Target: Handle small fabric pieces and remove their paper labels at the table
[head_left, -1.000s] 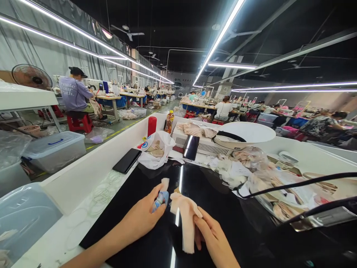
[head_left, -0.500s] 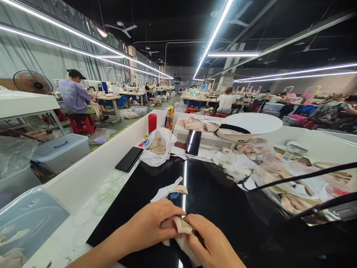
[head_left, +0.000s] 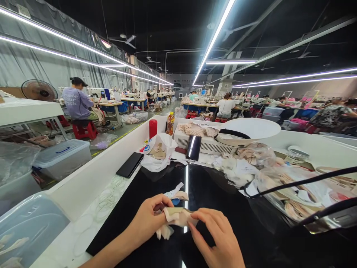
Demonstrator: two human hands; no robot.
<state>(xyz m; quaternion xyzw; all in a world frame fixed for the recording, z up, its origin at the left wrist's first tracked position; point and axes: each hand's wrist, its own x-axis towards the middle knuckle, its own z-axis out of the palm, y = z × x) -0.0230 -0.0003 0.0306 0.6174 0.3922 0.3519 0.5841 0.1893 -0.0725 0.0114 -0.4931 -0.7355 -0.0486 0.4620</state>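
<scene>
We locate the fabric strip (head_left: 178, 216) above the black work surface (head_left: 228, 212), spanning the gap between the two hands. We observe the left hand (head_left: 149, 217) closed on the strip's left end, with the thumb on the near side. We observe the right hand (head_left: 219, 234) at the opposite end, thumb and fingertips pinching the edge of the strip. The two hands are apart, joined only by the fabric. Below the left hand we see further pale fabric ends (head_left: 165, 231); we cannot tell whether they belong to the same strip.

Just beyond the left hand, we find a small bundle (head_left: 182, 195) lying on the black surface, with a blue piece (head_left: 175, 201) at its near side. Along the left margin we note thin looped bands (head_left: 110, 195) and a black phone (head_left: 130, 165). To its right stands an open white plastic bag (head_left: 168, 158) containing fabric pieces (head_left: 157, 152).
</scene>
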